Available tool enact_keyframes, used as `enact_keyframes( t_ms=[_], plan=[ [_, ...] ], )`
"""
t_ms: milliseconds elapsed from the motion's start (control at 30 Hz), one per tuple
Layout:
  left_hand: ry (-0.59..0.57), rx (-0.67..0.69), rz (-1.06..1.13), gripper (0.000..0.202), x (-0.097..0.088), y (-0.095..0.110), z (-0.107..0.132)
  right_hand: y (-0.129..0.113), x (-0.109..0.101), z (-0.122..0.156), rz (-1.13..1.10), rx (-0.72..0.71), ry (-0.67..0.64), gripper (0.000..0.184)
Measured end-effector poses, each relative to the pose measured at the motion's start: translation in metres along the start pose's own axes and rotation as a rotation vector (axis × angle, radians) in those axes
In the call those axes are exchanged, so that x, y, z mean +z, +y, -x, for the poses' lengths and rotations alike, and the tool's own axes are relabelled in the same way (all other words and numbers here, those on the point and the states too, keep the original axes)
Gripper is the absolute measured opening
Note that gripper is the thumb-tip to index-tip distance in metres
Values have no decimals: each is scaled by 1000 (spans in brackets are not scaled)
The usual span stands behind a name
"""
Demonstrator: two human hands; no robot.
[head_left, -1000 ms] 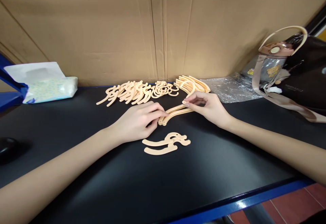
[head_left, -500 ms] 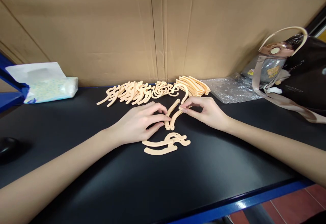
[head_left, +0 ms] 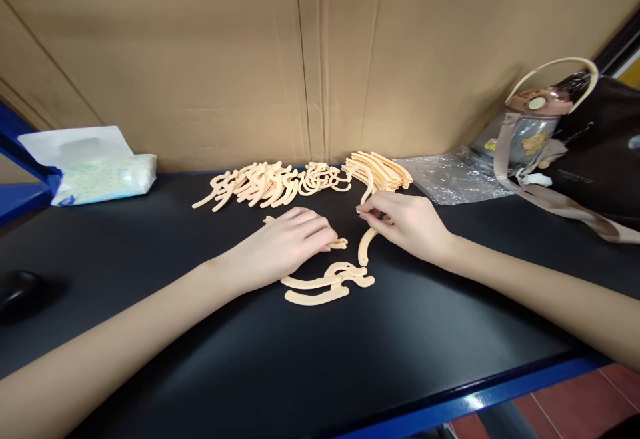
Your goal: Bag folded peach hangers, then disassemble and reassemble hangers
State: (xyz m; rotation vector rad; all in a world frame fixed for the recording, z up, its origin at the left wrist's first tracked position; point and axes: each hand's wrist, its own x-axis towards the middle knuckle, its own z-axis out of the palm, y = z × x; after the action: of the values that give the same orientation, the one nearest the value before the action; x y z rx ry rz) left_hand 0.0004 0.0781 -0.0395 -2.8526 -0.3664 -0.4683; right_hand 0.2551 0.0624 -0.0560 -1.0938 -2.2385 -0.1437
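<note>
Here, pale strip [head_left: 341,244] beneath left hand [head_left: 295,242]; hooked piece [head_left: 369,187] in right hand [head_left: 413,222]

Smooth plastic-looking curved pieces [head_left: 316,299], satin black tabletop [head_left: 350,366], matt cardboard panel [head_left: 200,59], glossy crinkled plastic sheet [head_left: 440,180]

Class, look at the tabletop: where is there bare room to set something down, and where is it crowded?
Widest: the tabletop between the front curved pieces and the blue edge. Another patch lies left, between the white pack and left forearm. It is crowded around the left hand and right hand, and at the back, where piled pieces line the cardboard.
</note>
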Motion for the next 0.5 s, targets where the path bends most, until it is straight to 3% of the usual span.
enact_keyframes(
  t_ms=[100, 200, 333, 500],
  plan=[
    [38, -86, 47, 21, 0, 4, 0, -2, -2, 1, 158, 16, -7, 14],
    [42, -291, 208, 14, 0, 9, 1, -4, -4, 1, 134, 54, -35, 15],
    [-43, -543, 354, 9, -1, 13, 2, -8, -2, 0, -302, 160, -79, 10],
    [-85, -606, 367, 26, 2, 12, 1, -17, 1, -3, -838, 381, -119, 17]
  ],
)
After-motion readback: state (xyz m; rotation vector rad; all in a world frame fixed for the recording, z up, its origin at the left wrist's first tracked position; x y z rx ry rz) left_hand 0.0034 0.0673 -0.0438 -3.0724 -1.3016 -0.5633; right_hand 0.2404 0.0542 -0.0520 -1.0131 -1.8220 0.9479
